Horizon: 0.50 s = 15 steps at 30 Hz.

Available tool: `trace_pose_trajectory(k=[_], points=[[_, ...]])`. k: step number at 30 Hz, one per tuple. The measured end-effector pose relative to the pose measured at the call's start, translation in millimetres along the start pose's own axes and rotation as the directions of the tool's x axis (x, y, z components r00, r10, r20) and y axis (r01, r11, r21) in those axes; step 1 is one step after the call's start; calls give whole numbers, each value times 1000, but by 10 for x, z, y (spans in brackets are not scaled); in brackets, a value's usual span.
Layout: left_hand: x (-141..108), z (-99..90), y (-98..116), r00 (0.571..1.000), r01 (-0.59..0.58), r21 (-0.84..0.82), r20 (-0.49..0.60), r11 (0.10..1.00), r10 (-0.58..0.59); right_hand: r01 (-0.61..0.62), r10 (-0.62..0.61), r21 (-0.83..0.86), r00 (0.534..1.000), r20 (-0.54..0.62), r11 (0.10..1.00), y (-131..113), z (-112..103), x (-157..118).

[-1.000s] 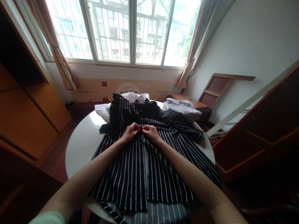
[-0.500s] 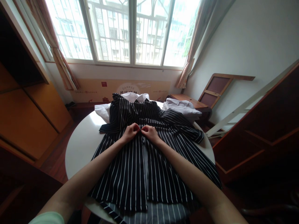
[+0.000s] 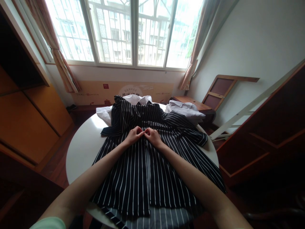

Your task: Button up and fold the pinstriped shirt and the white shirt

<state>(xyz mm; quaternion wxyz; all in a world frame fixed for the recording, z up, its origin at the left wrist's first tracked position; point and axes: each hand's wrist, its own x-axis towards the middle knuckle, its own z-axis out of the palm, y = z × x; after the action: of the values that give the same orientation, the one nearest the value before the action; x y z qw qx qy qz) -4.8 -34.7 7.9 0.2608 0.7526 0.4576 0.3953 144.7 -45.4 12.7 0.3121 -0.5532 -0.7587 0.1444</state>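
A black dress with white pinstripes [image 3: 128, 178] lies spread over a round white table, its sleeves out to both sides. At the waist, my left hand [image 3: 134, 135] is pinched closed on the dress's front edge. My right hand [image 3: 152, 136] pinches the cloth right beside it, and the fingertips of both hands meet. Whatever small fastening sits between the fingertips is hidden. Below the hands the front of the skirt is split, and a grey inner side shows through the gap and at the hem.
The white table [image 3: 79, 152] shows at the left. Folded white clothes [image 3: 184, 109] lie at its back right, and more white cloth [image 3: 104, 114] is at the back left. A wooden panel [image 3: 267, 133] stands on the right, with orange-brown cabinets [image 3: 45, 108] on the left.
My left fingertips have shifted slightly right, closing the small gap to my right fingertips. The dress stays in place.
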Motion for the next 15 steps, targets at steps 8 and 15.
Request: trace_pose_trajectory(k=[8,15], points=[[4,-12,-60,1000,-3,-28,9,1000,3,43,-43,-40,999,-11,998,-16,-9,-25],[33,13,-93,998,62,-156,-13,986,-65,41,-44,-110,999,-23,993,-50,-20,-53]])
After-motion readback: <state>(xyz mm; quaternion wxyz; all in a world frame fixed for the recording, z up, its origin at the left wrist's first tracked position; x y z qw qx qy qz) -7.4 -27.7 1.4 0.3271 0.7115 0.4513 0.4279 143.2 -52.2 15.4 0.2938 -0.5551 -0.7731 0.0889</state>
